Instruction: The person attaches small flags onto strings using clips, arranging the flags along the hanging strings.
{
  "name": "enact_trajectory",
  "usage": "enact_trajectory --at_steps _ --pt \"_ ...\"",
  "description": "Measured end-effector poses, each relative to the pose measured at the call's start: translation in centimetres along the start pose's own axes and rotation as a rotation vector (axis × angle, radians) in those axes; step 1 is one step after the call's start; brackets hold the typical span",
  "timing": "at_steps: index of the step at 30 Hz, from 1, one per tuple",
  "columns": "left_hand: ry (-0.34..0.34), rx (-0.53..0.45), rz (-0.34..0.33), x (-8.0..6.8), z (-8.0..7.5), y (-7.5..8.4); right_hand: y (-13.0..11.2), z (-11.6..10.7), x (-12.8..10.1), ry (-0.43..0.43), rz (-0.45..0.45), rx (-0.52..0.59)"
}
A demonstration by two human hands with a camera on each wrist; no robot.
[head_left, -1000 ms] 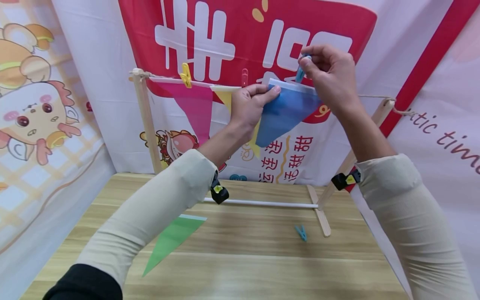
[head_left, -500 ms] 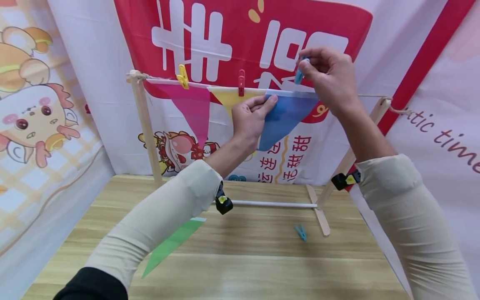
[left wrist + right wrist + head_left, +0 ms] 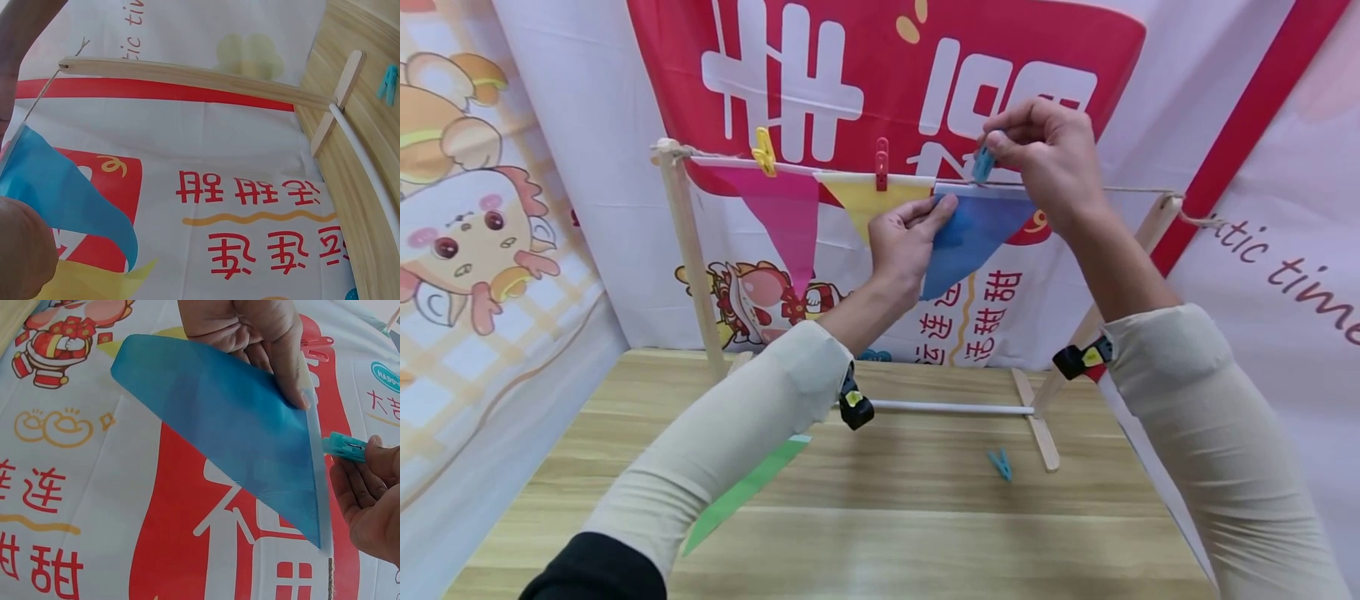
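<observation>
My left hand (image 3: 901,243) pinches the upper left corner of a blue triangular pennant (image 3: 973,237), thumb in front. The pennant's white top band lies along the string (image 3: 1131,190). Just above that band, my right hand (image 3: 1056,158) pinches a blue clothespin (image 3: 982,164) between thumb and fingers. In the right wrist view the clothespin (image 3: 345,447) points at the white band, its tip at or very near the edge. A yellow pennant (image 3: 857,196) with a red clothespin (image 3: 882,164) and a pink pennant (image 3: 786,212) with a yellow clothespin (image 3: 764,152) hang on the left.
Wooden posts (image 3: 688,250) carry the string at both ends, and a white rod (image 3: 955,407) joins them low down. On the wooden table (image 3: 940,533) lie a green pennant (image 3: 741,497), partly behind the left sleeve, and a second blue clothespin (image 3: 1001,463). A printed cloth backdrop stands behind.
The blue pennant came down to the string with my left hand, uncovering the red clothespin and yellow pennant. My right hand lowered the blue clothespin and moved slightly left toward the pennant's top edge.
</observation>
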State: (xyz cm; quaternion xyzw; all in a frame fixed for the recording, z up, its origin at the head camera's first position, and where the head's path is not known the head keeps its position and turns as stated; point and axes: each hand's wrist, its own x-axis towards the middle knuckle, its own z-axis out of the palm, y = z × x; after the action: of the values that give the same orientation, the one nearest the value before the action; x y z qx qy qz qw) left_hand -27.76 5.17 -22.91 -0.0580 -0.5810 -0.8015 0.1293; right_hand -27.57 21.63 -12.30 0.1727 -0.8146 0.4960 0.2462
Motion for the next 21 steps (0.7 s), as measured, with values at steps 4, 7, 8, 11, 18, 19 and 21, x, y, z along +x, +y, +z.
enact_trajectory --at_steps 4,7,8,11,18,19,21 --pt "0.003 0.006 -0.003 -0.02 0.1 0.04 0.06 0.19 0.15 0.01 0.017 0.027" --pt "0.008 0.01 -0.002 -0.1 0.15 0.08 0.11 0.31 0.24 0.001 0.029 0.028" --pt "0.009 0.01 -0.003 -0.13 0.16 0.09 0.13 0.36 0.25 -0.004 0.033 0.023" --pt "0.011 0.011 0.001 -0.17 0.19 0.1 0.17 0.44 0.25 -0.02 0.046 -0.004" --pt "0.008 0.01 0.004 -0.09 0.22 0.19 0.29 0.55 0.15 -0.062 0.05 -0.097" --pt "0.008 0.01 0.002 -0.08 0.22 0.21 0.31 0.56 0.15 -0.07 0.046 -0.109" --pt "0.008 0.012 0.0 -0.04 0.19 0.26 0.34 0.58 0.16 -0.085 0.032 -0.132"
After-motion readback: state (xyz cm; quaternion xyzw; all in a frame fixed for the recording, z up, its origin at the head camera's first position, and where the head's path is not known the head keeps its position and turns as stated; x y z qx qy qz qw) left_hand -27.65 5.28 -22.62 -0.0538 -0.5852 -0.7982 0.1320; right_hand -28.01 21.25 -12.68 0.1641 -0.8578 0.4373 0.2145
